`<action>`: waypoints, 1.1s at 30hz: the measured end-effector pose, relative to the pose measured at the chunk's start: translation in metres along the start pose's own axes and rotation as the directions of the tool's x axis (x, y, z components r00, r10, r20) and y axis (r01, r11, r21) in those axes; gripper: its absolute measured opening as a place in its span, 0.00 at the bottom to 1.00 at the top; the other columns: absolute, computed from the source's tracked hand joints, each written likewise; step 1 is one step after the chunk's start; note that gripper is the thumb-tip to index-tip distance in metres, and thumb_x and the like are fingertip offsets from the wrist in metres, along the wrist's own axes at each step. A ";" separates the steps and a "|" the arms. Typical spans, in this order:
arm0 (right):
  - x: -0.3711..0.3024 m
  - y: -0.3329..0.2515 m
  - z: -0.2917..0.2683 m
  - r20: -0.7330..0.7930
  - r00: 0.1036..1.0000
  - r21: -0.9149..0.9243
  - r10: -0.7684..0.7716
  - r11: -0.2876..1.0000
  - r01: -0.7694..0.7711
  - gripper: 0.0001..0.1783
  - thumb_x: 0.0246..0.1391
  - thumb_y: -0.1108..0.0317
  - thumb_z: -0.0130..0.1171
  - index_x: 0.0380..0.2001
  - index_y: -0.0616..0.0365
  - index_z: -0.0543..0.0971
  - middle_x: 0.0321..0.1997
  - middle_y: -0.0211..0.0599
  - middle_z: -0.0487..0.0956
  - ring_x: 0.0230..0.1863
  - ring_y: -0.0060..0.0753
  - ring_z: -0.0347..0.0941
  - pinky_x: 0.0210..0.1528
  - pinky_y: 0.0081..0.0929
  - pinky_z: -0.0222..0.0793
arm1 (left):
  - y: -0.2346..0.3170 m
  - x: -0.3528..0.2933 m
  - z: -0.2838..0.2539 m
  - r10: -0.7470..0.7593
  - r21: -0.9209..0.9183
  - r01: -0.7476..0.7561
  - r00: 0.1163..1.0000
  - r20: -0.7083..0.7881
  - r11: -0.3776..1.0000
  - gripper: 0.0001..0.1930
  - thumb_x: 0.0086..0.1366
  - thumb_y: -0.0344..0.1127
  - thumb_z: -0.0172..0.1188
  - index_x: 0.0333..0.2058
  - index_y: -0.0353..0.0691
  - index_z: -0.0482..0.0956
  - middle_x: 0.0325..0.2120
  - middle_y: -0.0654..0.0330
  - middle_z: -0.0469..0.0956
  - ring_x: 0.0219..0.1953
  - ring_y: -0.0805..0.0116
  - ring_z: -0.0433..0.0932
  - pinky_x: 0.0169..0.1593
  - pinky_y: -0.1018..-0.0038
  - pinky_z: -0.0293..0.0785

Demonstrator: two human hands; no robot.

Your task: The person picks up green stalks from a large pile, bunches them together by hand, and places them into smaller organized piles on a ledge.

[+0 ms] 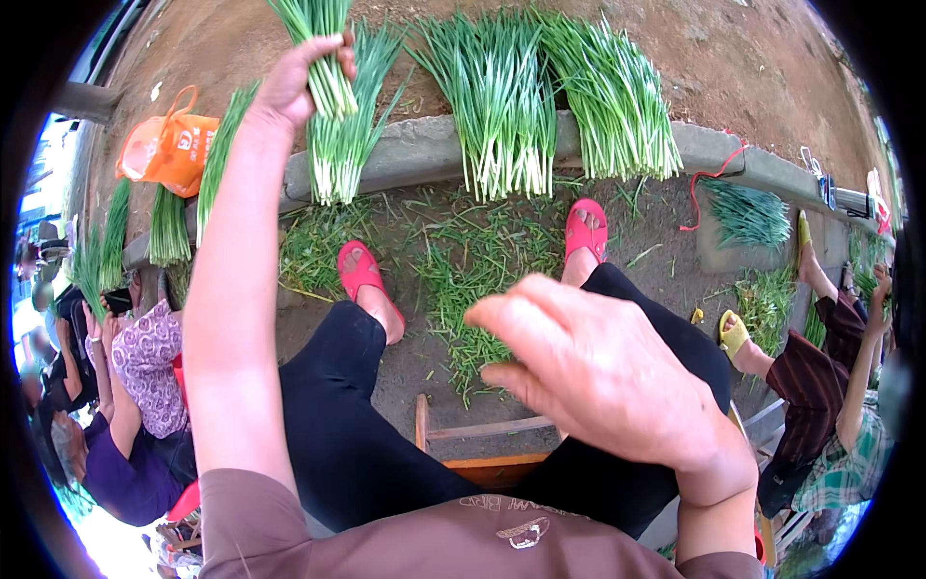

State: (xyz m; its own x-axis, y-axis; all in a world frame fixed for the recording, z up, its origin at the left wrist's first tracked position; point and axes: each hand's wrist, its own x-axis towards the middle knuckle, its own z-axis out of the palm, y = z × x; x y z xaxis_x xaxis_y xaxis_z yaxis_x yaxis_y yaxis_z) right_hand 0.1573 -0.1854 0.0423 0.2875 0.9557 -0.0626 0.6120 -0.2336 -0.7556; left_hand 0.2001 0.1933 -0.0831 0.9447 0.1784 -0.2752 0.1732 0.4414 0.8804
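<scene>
My left hand (294,82) is stretched far forward, its fingers wrapped round a bunch of green chives (335,96) with pale stem ends pointing toward me. Directly under that bunch, a looser pile of chives (338,159) lies across the stone curb. Two larger piles of chives, one in the middle (502,111) and one to its right (617,106), rest over the same curb. Close to the camera, above my right thigh, my right hand (608,376) hangs with thumb and forefinger apart and nothing visible between them; its other fingers are partly hidden.
The stone curb (415,154) crosses ahead. Green trimmings (463,280) litter the ground between my pink sandals. An orange bag (169,145) sits at the left, a red string (696,198) at the right. Other people sit close on both sides, some handling chives. A wooden bar (492,427) is between my legs.
</scene>
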 end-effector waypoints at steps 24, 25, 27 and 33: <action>0.016 -0.006 0.014 0.193 0.981 -0.123 0.023 0.992 0.001 0.19 0.42 0.68 0.57 0.40 0.61 0.70 0.29 0.34 0.68 0.31 0.33 0.70 0.32 0.28 0.68 | -0.169 0.020 -0.070 0.148 0.697 0.527 0.736 -0.661 0.486 0.29 0.43 0.28 0.64 0.44 0.33 0.62 0.32 0.50 0.74 0.30 0.58 0.76 0.33 0.65 0.74; 0.016 -0.006 0.014 0.193 0.981 -0.126 0.031 0.992 -0.007 0.19 0.42 0.68 0.56 0.40 0.61 0.70 0.29 0.34 0.68 0.31 0.33 0.70 0.32 0.28 0.68 | -0.172 0.021 -0.060 0.244 0.720 0.548 0.697 -0.675 0.427 0.29 0.43 0.28 0.64 0.45 0.34 0.62 0.37 0.48 0.73 0.35 0.56 0.76 0.38 0.63 0.73; 0.016 -0.002 0.016 0.198 0.980 -0.120 0.029 0.993 -0.005 0.19 0.42 0.68 0.55 0.41 0.61 0.69 0.29 0.34 0.68 0.31 0.33 0.70 0.32 0.28 0.68 | -0.168 0.017 -0.046 0.289 0.701 0.598 0.643 -0.709 0.389 0.31 0.46 0.30 0.63 0.49 0.39 0.58 0.51 0.45 0.64 0.50 0.51 0.69 0.51 0.58 0.67; 0.017 -0.004 0.018 0.211 0.976 -0.140 0.045 0.990 -0.016 0.18 0.43 0.70 0.53 0.40 0.61 0.69 0.28 0.34 0.68 0.29 0.32 0.70 0.31 0.27 0.67 | -0.160 0.007 -0.018 0.237 0.762 0.618 0.724 -0.648 0.194 0.39 0.45 0.36 0.70 0.51 0.39 0.53 0.50 0.43 0.59 0.45 0.44 0.72 0.47 0.59 0.71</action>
State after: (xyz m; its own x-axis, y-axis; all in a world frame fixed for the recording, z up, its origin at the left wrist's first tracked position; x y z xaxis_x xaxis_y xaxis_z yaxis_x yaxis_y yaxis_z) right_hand 0.1468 -0.1653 0.0324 0.1530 0.9604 -0.2329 0.7044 -0.2713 -0.6559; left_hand 0.1736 0.1396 -0.2326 0.5444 0.8035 -0.2407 0.8297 -0.4737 0.2951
